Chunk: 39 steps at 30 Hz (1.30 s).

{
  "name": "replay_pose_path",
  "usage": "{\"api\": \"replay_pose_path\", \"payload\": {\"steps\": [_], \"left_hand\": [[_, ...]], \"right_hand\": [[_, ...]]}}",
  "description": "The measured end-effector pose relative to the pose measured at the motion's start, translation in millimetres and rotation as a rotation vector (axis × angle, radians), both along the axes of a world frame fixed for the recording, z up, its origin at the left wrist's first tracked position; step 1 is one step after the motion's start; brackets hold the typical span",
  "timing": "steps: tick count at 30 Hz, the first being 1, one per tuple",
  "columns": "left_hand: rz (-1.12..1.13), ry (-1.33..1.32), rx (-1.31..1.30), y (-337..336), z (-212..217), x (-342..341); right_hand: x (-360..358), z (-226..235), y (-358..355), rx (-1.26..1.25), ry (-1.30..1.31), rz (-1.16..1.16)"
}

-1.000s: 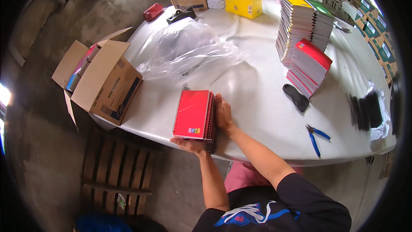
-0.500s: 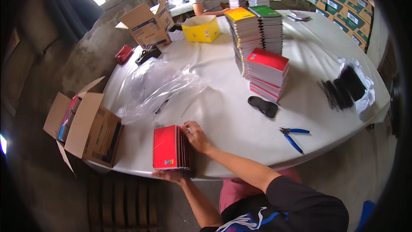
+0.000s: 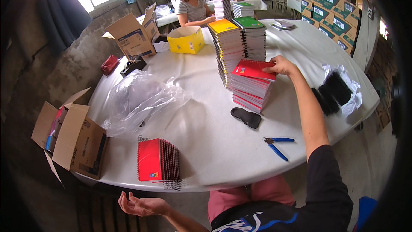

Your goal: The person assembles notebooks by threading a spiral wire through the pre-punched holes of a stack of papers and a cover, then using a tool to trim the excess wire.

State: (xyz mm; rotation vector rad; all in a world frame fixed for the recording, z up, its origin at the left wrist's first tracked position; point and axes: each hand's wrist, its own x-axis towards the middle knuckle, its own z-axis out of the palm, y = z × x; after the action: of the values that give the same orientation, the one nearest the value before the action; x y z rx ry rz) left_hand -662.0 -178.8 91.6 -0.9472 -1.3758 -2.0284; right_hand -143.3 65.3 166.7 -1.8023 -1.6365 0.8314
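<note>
My right hand pinches the right edge of the top red notebook, which lies tilted on a stack of red-covered notebooks. Just past the table's near edge, my left hand is held palm up with its fingers apart and nothing in them. A pile of red spiral-bound notebooks rests on the table close to that hand, dark coils along its right side. Taller stacks with a yellow-covered notebook and a green-covered notebook on top stand behind the red stack.
Blue-handled cutters and a black flat object lie before the red stack. Black coils sit at the right. Clear plastic, open cartons and a yellow box are leftward. Another person sits beyond.
My right hand has gone from the spiral-bound pile to the red stack and taken hold of its top notebook. My left hand has let go of the pile and drawn back.
</note>
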Motion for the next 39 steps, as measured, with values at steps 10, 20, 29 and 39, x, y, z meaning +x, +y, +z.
{"api": "replay_pose_path", "payload": {"steps": [10,20,29,39], "left_hand": [[-0.655,0.619,-0.151,-13,28,137],[-0.492,0.931,-0.859,36,-65,195],[-0.425,0.753,-0.874,45,-51,221],[-0.47,0.704,-0.836,45,-45,209]], "right_hand": [[-123,-7,-141,0.73,0.193,0.114],[-67,-103,-190,0.402,0.203,0.123],[130,-134,-148,0.13,-0.975,-0.559],[75,-55,-165,0.266,-0.953,-0.386]]}}
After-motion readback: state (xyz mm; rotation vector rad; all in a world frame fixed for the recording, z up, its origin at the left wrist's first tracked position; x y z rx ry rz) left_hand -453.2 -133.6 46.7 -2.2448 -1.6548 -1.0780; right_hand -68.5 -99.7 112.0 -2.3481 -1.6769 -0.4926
